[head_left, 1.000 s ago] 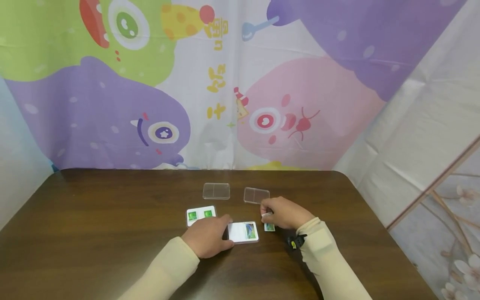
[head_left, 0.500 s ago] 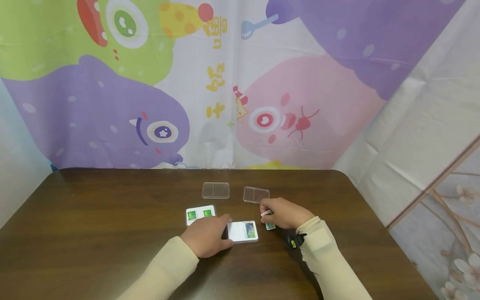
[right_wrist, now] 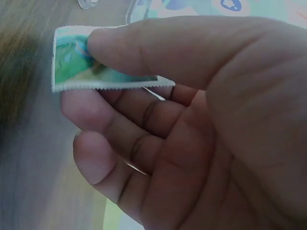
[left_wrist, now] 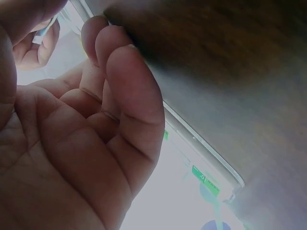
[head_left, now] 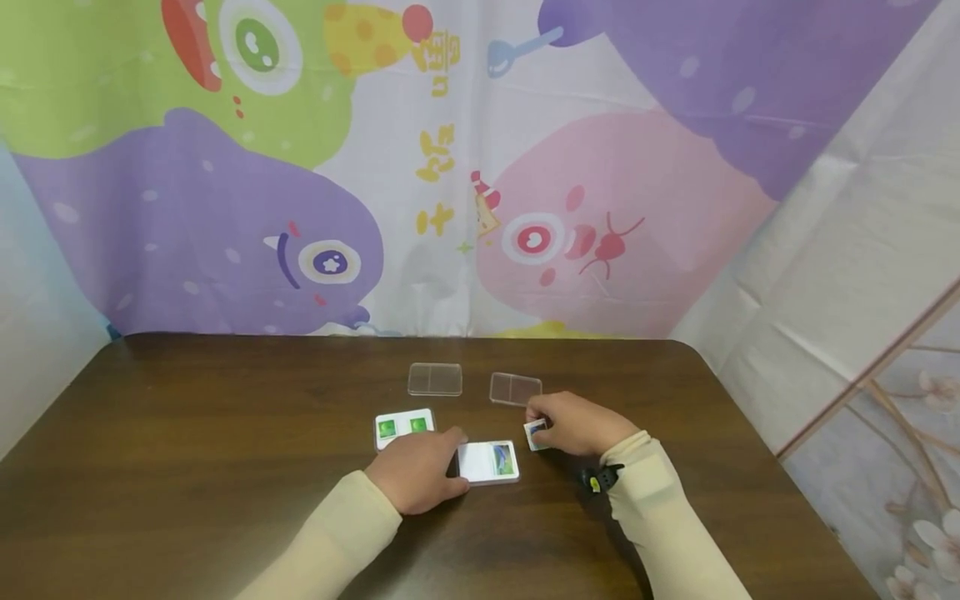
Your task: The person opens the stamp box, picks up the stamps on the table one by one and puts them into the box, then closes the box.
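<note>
My right hand [head_left: 581,423] pinches a postage stamp [right_wrist: 69,64] with a green and blue landscape and perforated edges, between thumb and forefinger. It is just right of a clear flat case [head_left: 476,478] holding a white card. That card bears another landscape stamp [head_left: 502,460] at its right end. My left hand [head_left: 416,475] grips this case's left end between thumb and fingers, covering that end. A second clear case with a white card [head_left: 401,425] and two green stamps [head_left: 386,428] lies just behind the left hand, partly hidden by it.
Two clear plastic lids lie farther back on the brown wooden table [head_left: 225,467]: the left lid [head_left: 435,379] and the right lid [head_left: 515,388], close behind the right hand. A cartoon-printed cloth [head_left: 427,283] hangs along the table's back edge.
The stamp in my right hand has turned so its picture faces up; earlier it showed a white edge, with a stamp picture below the fingers. My left hand and the case have stayed put.
</note>
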Tool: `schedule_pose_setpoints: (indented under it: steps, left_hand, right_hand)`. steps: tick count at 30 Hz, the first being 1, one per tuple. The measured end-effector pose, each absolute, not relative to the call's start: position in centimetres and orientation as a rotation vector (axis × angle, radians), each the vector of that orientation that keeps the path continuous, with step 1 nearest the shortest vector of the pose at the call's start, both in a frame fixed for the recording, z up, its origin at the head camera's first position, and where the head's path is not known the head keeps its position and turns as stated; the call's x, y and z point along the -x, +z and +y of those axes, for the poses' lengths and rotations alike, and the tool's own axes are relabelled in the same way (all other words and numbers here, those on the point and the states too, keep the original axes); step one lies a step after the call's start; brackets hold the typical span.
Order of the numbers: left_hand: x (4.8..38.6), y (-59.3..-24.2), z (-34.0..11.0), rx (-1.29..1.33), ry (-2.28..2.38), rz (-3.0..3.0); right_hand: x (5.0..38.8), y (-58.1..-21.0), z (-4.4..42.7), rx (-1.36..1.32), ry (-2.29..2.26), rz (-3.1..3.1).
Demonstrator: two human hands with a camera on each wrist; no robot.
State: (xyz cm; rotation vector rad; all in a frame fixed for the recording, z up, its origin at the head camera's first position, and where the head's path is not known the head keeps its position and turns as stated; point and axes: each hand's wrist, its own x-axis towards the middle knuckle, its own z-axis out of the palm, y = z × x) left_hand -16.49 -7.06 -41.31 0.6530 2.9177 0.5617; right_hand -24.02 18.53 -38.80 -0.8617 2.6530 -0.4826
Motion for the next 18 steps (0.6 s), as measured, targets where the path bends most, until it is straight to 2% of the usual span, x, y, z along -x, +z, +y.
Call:
schedule_pose_setpoints:
  steps: [18]
  left_hand:
    - [16.45, -41.20, -7.08, -0.650, 0.558, 2.911]
  right_hand:
    - [24.01, -38.84, 18.14, 0.923, -0.518, 2.680]
